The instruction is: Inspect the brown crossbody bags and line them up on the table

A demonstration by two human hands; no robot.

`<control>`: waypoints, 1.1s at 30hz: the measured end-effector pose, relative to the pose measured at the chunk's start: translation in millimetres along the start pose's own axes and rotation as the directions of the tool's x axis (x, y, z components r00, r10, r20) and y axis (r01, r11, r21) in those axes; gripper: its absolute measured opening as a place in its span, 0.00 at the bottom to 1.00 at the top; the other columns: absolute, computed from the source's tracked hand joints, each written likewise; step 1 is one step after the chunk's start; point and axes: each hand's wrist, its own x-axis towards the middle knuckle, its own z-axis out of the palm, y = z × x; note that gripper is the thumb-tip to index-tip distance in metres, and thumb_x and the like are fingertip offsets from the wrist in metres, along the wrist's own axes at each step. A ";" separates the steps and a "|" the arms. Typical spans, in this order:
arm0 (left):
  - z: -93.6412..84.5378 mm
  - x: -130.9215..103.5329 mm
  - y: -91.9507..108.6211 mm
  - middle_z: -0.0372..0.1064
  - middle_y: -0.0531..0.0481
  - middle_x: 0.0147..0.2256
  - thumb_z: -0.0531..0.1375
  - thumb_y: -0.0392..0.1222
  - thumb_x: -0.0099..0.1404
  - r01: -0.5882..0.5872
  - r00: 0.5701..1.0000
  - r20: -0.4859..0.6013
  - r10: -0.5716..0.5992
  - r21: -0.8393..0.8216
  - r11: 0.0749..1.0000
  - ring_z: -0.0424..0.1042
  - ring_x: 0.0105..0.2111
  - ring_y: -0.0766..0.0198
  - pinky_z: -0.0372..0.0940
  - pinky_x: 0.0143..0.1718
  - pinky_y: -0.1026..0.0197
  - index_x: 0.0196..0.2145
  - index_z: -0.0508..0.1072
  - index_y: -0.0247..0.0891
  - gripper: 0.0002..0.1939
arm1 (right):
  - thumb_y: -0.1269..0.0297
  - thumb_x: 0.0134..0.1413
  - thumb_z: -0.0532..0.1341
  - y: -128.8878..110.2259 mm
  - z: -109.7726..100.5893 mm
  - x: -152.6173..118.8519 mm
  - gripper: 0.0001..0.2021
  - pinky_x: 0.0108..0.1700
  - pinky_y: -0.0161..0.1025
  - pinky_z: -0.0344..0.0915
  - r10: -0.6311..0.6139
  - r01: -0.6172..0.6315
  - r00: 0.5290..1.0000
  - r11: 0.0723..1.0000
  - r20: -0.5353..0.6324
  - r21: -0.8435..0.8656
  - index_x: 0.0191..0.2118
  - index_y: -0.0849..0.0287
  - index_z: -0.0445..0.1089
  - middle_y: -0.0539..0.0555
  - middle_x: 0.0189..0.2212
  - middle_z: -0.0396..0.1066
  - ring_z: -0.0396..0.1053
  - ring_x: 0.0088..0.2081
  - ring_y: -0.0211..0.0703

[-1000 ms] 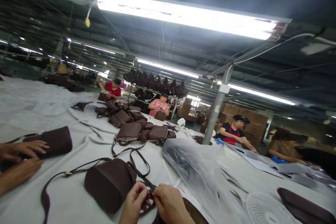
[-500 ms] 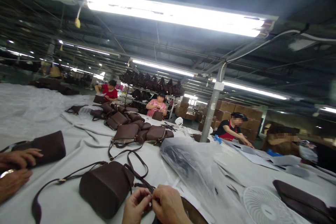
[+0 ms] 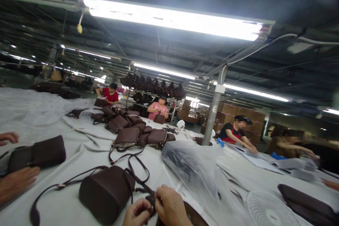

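At the bottom middle, my left hand (image 3: 138, 213) and my right hand (image 3: 171, 205) are close together. Both have their fingers pinched on a dark strap (image 3: 151, 200), whose end is partly hidden by the fingers. Just left of them a dark brown handbag (image 3: 104, 192) lies on its side, its flat base towards me. A long thin strap with a small gold-coloured fitting trails from it to the left, and another loops above my hands. Part of a dark brown item (image 3: 195, 215) shows beside my right wrist.
A co-worker's hands (image 3: 19, 183) are around another brown bag (image 3: 49, 152) at the left. Brown bags (image 3: 128, 136) are heaped mid-table. Clear plastic (image 3: 192, 164), a metal post (image 3: 214, 113), a white fan (image 3: 267, 208) and a flat brown bag (image 3: 308, 203) are to the right. Several people work beyond.
My hands stay close together, and more of the dark strap shows between them. The co-worker's hands at the left have moved apart, one lifting off the bag.
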 end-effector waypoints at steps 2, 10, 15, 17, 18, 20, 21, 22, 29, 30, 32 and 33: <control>10.4 -9.5 17.5 0.62 0.55 0.20 0.64 0.37 0.46 -0.044 0.999 -0.025 0.042 -0.089 0.995 0.60 0.24 0.69 0.57 0.28 0.66 0.20 0.71 0.35 0.05 | 0.76 0.54 0.57 -8.0 -18.9 -7.0 0.09 0.32 0.32 0.57 -0.024 0.022 0.998 0.999 0.052 0.046 0.31 0.57 0.73 0.50 0.29 0.74 0.71 0.32 0.39; 18.4 -5.8 26.1 0.70 0.52 0.26 0.65 0.32 0.44 0.139 0.984 -0.033 -0.175 -0.475 0.869 0.68 0.28 0.67 0.65 0.35 0.63 0.25 0.73 0.34 0.07 | 0.73 0.62 0.54 -8.6 -57.6 -65.1 0.08 0.45 0.40 0.61 -0.475 0.475 0.874 0.879 0.103 0.031 0.36 0.59 0.71 0.56 0.39 0.73 0.68 0.43 0.45; 8.0 -12.9 24.1 0.70 0.53 0.26 0.66 0.34 0.47 0.130 0.989 0.008 -0.147 -0.509 0.851 0.69 0.29 0.67 0.65 0.37 0.62 0.27 0.72 0.35 0.08 | 0.70 0.64 0.56 -9.8 -29.1 -91.3 0.10 0.55 0.48 0.59 -0.590 0.617 0.786 0.768 0.185 -0.169 0.49 0.59 0.69 0.59 0.55 0.67 0.60 0.58 0.51; 5.7 -14.0 24.1 0.69 0.54 0.25 0.67 0.35 0.49 0.129 0.991 0.035 -0.129 -0.507 0.852 0.69 0.29 0.68 0.65 0.38 0.62 0.28 0.71 0.35 0.09 | 0.69 0.64 0.56 -6.4 -17.6 -86.7 0.11 0.55 0.48 0.60 -0.580 0.606 0.795 0.766 0.175 -0.213 0.50 0.60 0.68 0.59 0.55 0.68 0.61 0.58 0.51; 4.8 -14.0 23.4 0.69 0.54 0.25 0.68 0.35 0.49 0.125 0.992 0.037 -0.123 -0.493 0.861 0.68 0.28 0.68 0.64 0.38 0.62 0.28 0.70 0.35 0.10 | 0.69 0.63 0.56 -5.0 -13.5 -82.5 0.09 0.52 0.46 0.62 -0.579 0.609 0.792 0.765 0.191 -0.208 0.48 0.60 0.69 0.59 0.52 0.70 0.64 0.55 0.51; 3.1 -12.9 20.1 0.68 0.55 0.24 0.69 0.37 0.50 0.106 0.994 0.023 -0.107 -0.444 0.890 0.66 0.26 0.70 0.63 0.35 0.64 0.27 0.69 0.35 0.11 | 0.69 0.61 0.58 -3.7 -8.7 -72.6 0.05 0.46 0.42 0.65 -0.570 0.609 0.787 0.779 0.236 -0.150 0.41 0.59 0.71 0.56 0.44 0.74 0.69 0.48 0.48; 2.1 -11.7 17.9 0.67 0.56 0.22 0.70 0.38 0.50 0.097 0.995 0.020 -0.097 -0.421 0.902 0.64 0.25 0.71 0.61 0.32 0.66 0.27 0.68 0.35 0.13 | 0.69 0.60 0.59 -4.0 -7.7 -67.5 0.03 0.44 0.40 0.65 -0.550 0.585 0.798 0.805 0.247 -0.100 0.37 0.59 0.70 0.54 0.40 0.75 0.70 0.44 0.47; 1.2 -10.4 15.8 0.65 0.57 0.21 0.70 0.40 0.50 0.093 0.996 0.024 -0.091 -0.410 0.908 0.62 0.23 0.72 0.59 0.29 0.67 0.26 0.68 0.35 0.14 | 0.69 0.59 0.60 -4.8 -7.6 -62.7 0.02 0.41 0.38 0.65 -0.508 0.531 0.828 0.847 0.237 -0.038 0.35 0.59 0.70 0.52 0.37 0.75 0.70 0.41 0.45; 3.3 -12.8 18.0 0.74 0.48 0.33 0.69 0.37 0.53 0.168 0.983 0.062 -0.175 -0.705 0.689 0.52 0.20 0.75 0.49 0.21 0.69 0.28 0.69 0.34 0.11 | 0.60 0.66 0.49 -11.4 -34.8 -36.3 0.13 0.23 0.32 0.61 0.116 -0.207 0.975 0.792 0.191 0.574 0.39 0.59 0.68 0.47 0.25 0.68 0.65 0.20 0.36; 4.4 -13.2 18.7 0.74 0.44 0.39 0.67 0.37 0.55 0.193 0.977 0.087 -0.193 -0.740 0.644 0.51 0.20 0.76 0.49 0.20 0.69 0.27 0.69 0.33 0.09 | 0.60 0.66 0.48 -11.0 -39.0 -30.9 0.13 0.23 0.32 0.61 0.178 -0.254 0.966 0.785 0.188 0.565 0.43 0.59 0.67 0.46 0.24 0.67 0.65 0.18 0.36; 5.6 -13.0 17.9 0.73 0.40 0.46 0.63 0.38 0.59 0.203 0.974 0.106 -0.201 -0.802 0.562 0.54 0.21 0.75 0.49 0.20 0.68 0.28 0.71 0.32 0.07 | 0.64 0.66 0.49 -10.8 -43.5 -19.5 0.10 0.28 0.33 0.62 0.147 -0.217 0.970 0.876 0.191 0.430 0.43 0.59 0.66 0.47 0.24 0.67 0.67 0.22 0.38; 5.8 -12.8 16.8 0.73 0.40 0.46 0.62 0.38 0.60 0.201 0.973 0.104 -0.206 -0.820 0.536 0.56 0.22 0.74 0.50 0.20 0.68 0.28 0.72 0.32 0.06 | 0.67 0.65 0.50 -11.9 -44.1 -14.4 0.08 0.31 0.34 0.63 0.100 -0.166 0.972 0.932 0.213 0.321 0.41 0.60 0.66 0.49 0.26 0.68 0.70 0.26 0.39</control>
